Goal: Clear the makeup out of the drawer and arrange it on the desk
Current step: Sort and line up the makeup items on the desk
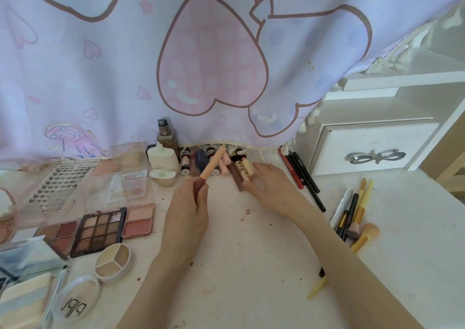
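Left hand [192,210]: grip clenched round the dark lower end of a peach-capped lip tube [210,167], held above the tabletop [239,253], cap pointing to 1 o'clock.
Right hand [266,185]: fingers straight, grip released, fingertips resting on the row of tubes [214,162] at 12 o'clock.
Pencils [299,175]: lying at 2 o'clock.
Brushes [357,215]: at 3 o'clock.
Palettes [100,230]: at 9 o'clock.
Drawer [372,150]: closed, at 2 o'clock.

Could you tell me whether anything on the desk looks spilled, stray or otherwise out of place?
Yes. Dark brownish crumbs and smears dot the desk between the forearms, like spilled product. A small yellow stick lies alone near the right forearm, apart from the brushes.
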Motion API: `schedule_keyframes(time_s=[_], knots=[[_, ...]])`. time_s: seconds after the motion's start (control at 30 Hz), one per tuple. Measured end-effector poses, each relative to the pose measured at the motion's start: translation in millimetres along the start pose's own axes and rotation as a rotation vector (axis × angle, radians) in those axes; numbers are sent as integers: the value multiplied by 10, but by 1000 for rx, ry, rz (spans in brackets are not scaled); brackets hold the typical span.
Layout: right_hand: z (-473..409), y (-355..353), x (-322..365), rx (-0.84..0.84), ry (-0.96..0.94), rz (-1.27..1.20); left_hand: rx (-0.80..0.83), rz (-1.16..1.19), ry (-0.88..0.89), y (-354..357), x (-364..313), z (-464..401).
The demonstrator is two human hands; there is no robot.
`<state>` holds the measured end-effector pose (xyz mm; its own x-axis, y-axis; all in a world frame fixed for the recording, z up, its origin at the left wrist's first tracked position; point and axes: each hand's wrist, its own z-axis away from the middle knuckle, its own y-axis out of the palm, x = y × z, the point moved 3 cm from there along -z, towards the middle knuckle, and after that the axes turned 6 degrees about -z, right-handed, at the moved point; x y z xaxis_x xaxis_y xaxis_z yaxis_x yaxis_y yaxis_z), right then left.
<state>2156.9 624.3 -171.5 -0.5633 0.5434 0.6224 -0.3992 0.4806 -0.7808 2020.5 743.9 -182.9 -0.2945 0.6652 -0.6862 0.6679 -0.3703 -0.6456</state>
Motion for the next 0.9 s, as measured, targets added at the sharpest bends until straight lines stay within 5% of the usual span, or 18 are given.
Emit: schedule_keyframes(time_s=[0.1,0.33,0.63,0.9], knots=[[158,-92,81,-239,-48,-303,35,-12,39,16,-21,10],[259,11,182,-68,127,-1099,162,-79,250,72,-79,25],[270,61,161,-80,207,-1295,208,32,125,51,-197,99],[275,65,211,-128,55,-1157,197,-26,77,3,-154,33]])
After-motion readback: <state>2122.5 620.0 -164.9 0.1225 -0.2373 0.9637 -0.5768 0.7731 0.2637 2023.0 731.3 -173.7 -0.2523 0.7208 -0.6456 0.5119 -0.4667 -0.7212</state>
